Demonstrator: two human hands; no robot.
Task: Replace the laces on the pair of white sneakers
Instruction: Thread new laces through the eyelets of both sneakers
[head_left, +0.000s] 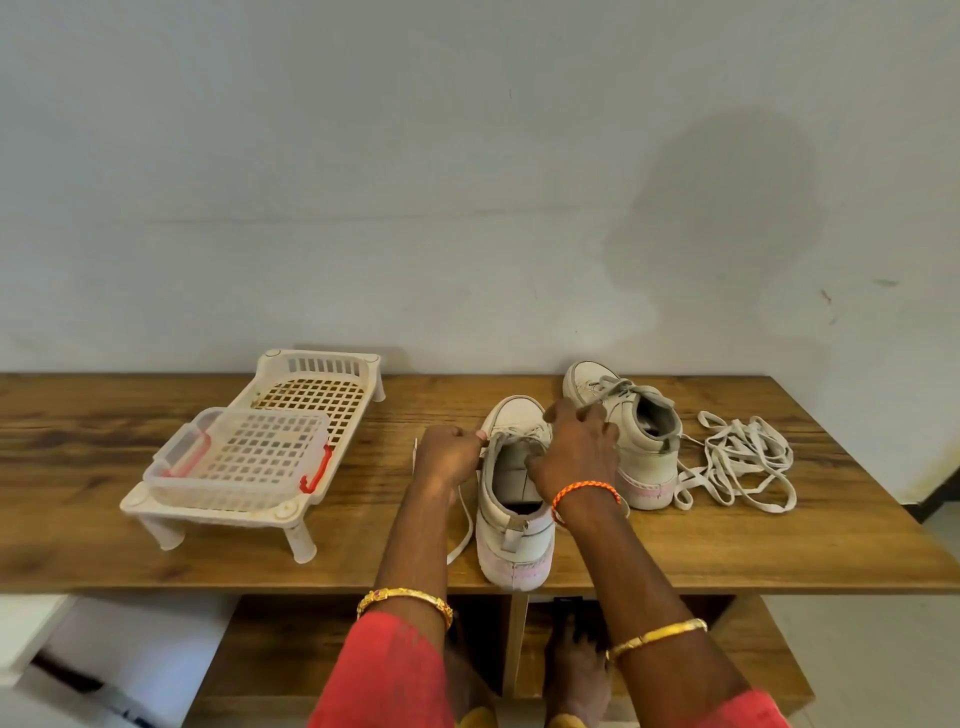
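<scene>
Two white sneakers stand on the wooden table (727, 545), heels toward me. The near sneaker (511, 519) is in the middle, close to the front edge. My left hand (449, 454) pinches its white lace at the left eyelets; the lace's loose end (464, 525) trails down the table on the shoe's left. My right hand (574, 452) lies over the tongue with fingers curled at the right eyelets; what it holds is hidden. The far sneaker (631, 431) stands behind and to the right, still laced. A loose heap of white laces (743, 460) lies to its right.
On the left of the table stands a white plastic rack (291, 410) on short legs, with a clear lidded box (239, 457) with red clasps resting on it. A pale wall rises right behind the table. A shelf and my feet show under the table.
</scene>
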